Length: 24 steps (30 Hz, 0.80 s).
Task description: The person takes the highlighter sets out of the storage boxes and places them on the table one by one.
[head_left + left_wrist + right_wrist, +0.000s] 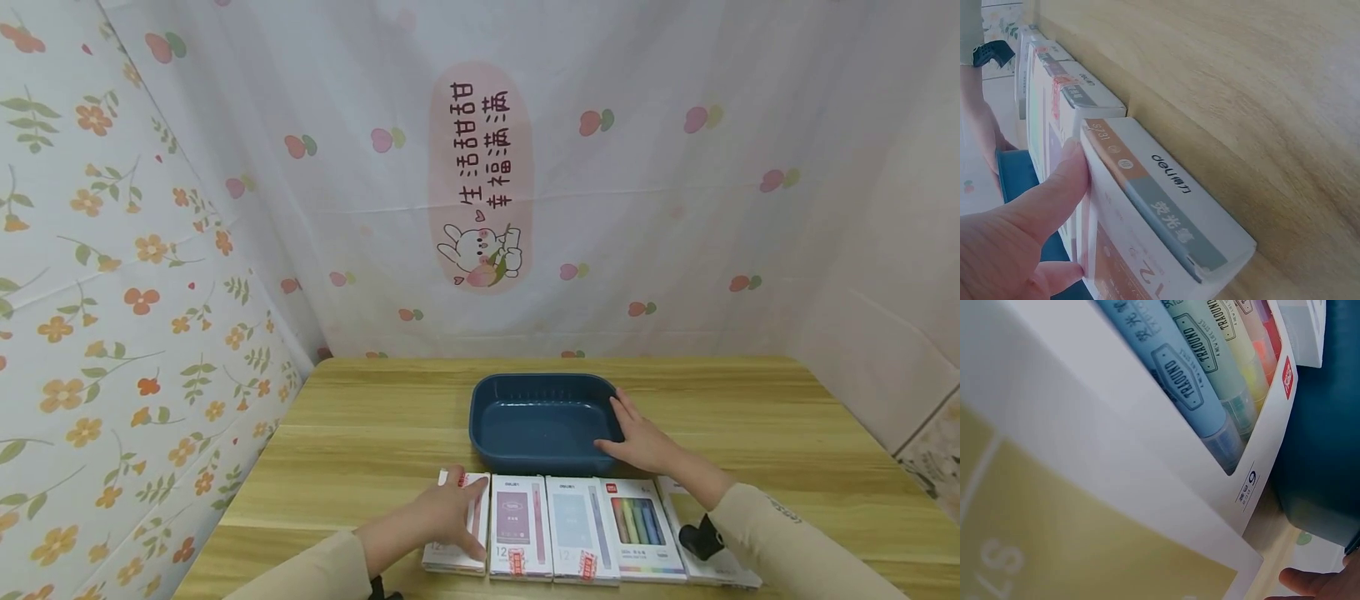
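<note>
My left hand (pixel 450 510) rests on the leftmost white box (pixel 455 560), fingers toward its far end and thumb near its right edge. In the left wrist view, the thumb (pixel 1054 197) touches this deli box (pixel 1169 190), which has an orange and grey band. At the right end of a dark blue basin (pixel 546 425), my right hand (pixel 641 440) touches the rim with fairly straight fingers. The right wrist view shows only part of that hand (pixel 1325 584), beside the basin (pixel 1319 456).
Right of the left hand lie a purple-printed box (pixel 513 521), a pale blue-printed box (pixel 573 525), a windowed box of colored highlighters (pixel 641 533) and another white box (pixel 723 567), partly under the right forearm. The wooden table (pixel 375 417) meets a hanging printed curtain (pixel 637 208) behind.
</note>
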Each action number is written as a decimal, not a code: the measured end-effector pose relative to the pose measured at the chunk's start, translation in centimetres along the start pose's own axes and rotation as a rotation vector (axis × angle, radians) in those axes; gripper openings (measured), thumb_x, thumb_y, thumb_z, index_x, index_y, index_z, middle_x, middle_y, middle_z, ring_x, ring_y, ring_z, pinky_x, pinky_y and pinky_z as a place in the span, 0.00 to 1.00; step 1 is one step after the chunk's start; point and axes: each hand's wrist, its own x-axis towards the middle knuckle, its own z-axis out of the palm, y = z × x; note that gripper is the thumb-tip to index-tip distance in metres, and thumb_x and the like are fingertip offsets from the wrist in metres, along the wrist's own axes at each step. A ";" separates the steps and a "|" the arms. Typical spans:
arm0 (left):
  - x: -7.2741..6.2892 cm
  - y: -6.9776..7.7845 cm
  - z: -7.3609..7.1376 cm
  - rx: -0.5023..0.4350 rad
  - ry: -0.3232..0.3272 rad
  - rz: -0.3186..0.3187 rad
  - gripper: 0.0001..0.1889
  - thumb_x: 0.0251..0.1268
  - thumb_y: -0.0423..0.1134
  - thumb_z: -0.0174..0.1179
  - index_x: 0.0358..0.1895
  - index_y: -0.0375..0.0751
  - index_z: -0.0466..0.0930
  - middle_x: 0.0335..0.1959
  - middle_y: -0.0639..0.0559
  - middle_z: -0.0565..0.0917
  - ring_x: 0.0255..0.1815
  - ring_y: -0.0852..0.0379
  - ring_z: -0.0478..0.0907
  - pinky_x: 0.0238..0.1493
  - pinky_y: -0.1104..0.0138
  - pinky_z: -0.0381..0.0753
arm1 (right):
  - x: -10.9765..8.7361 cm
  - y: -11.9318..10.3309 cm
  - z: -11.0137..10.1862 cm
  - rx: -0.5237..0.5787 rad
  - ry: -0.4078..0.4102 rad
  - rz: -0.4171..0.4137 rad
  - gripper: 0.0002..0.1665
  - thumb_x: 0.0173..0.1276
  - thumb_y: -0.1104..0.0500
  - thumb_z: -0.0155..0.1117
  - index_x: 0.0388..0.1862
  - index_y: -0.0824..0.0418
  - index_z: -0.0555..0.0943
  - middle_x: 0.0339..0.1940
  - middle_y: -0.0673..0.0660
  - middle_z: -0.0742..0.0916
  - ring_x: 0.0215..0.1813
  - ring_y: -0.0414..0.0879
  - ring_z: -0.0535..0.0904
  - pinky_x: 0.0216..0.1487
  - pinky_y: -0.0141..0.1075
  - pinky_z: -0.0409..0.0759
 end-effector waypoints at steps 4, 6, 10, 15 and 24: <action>0.2 0.1 0.2 0.005 0.013 -0.007 0.52 0.27 0.57 0.76 0.66 0.50 0.64 0.62 0.36 0.62 0.48 0.34 0.73 0.46 0.49 0.75 | -0.1 0.0 -0.1 0.008 0.005 -0.001 0.53 0.61 0.44 0.60 0.68 0.77 0.49 0.71 0.74 0.49 0.65 0.73 0.55 0.57 0.64 0.61; 0.3 0.1 0.2 0.006 0.012 -0.013 0.52 0.27 0.56 0.76 0.66 0.50 0.64 0.62 0.37 0.62 0.48 0.34 0.73 0.46 0.49 0.75 | -0.1 0.1 -0.1 0.004 0.003 0.000 0.53 0.60 0.43 0.60 0.68 0.77 0.49 0.71 0.74 0.49 0.66 0.73 0.55 0.57 0.64 0.61; 0.4 0.1 0.3 0.007 0.007 -0.017 0.52 0.27 0.57 0.76 0.66 0.50 0.64 0.62 0.38 0.62 0.47 0.35 0.73 0.45 0.49 0.75 | -0.2 0.2 -0.1 -0.005 0.000 0.006 0.54 0.60 0.43 0.60 0.68 0.77 0.49 0.71 0.74 0.49 0.66 0.73 0.55 0.57 0.64 0.61; 0.4 0.1 0.3 0.016 0.015 -0.011 0.52 0.27 0.57 0.76 0.66 0.50 0.64 0.61 0.38 0.62 0.45 0.36 0.74 0.45 0.51 0.75 | -0.1 0.2 -0.2 0.004 0.001 0.009 0.54 0.60 0.44 0.61 0.68 0.77 0.49 0.71 0.74 0.49 0.66 0.73 0.53 0.57 0.64 0.60; 0.5 -0.5 -0.4 0.010 0.037 0.012 0.51 0.30 0.59 0.74 0.64 0.42 0.66 0.64 0.32 0.62 0.56 0.33 0.69 0.50 0.46 0.72 | -0.1 0.4 -1.6 0.046 0.003 -0.005 0.56 0.61 0.39 0.58 0.69 0.76 0.46 0.71 0.75 0.48 0.68 0.73 0.48 0.59 0.66 0.54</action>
